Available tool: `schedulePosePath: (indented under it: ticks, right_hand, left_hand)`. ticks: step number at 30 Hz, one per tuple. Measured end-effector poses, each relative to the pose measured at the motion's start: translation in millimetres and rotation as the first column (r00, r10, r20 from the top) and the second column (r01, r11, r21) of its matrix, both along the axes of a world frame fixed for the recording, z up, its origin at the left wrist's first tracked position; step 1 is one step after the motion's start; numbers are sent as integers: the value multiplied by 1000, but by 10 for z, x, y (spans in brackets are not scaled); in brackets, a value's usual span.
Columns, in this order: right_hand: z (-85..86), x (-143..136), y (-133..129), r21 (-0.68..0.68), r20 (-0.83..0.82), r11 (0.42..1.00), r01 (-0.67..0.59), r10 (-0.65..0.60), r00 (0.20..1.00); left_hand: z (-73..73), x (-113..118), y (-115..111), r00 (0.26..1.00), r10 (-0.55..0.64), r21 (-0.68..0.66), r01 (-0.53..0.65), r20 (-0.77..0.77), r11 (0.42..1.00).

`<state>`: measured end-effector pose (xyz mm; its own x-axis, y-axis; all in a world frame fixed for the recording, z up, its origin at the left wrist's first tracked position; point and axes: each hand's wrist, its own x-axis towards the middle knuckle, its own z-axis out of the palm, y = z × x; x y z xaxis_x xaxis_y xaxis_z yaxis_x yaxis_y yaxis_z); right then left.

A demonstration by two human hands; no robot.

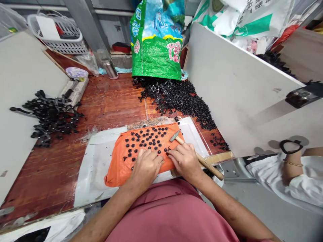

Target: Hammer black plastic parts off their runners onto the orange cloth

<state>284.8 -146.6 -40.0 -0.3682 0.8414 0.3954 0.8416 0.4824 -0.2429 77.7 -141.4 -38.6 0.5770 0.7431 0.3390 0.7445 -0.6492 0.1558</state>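
An orange cloth lies over a pad in front of me, dotted with several small round black pieces. Over its front part rests my left hand, fingers curled and closed; whatever they may hold is hidden. My right hand is to the right of it, thumb and fingers pinched on a small black part at the fingertips. A hammer with a wooden handle lies along the cloth's right side, partly under my right hand, its metal head pointing away from me.
A large heap of small black parts spills below a green and blue woven bag. Joined black pieces are piled at the left. Pale partition boards flank the table. A steel flask stands behind. Another person's arm is at the right.
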Motion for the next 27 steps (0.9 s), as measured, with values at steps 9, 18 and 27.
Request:
schedulePosePath:
  ticks: [9,18,27]
  right_hand:
    - [-196,-184,-119,-3,6,995,-98,98,995]
    - [-67,54,55,-22,-90,1000,8,-10,996]
    - [-153,2,49,2,-49,999,-41,41,998]
  left_hand:
    - [-41,-168,-131,999,-34,144,38,-30,989]
    - [4,-223,-83,994,-105,42,106,-27,994]
    - [193,-12,148,1000,23,-94,-20,22,995]
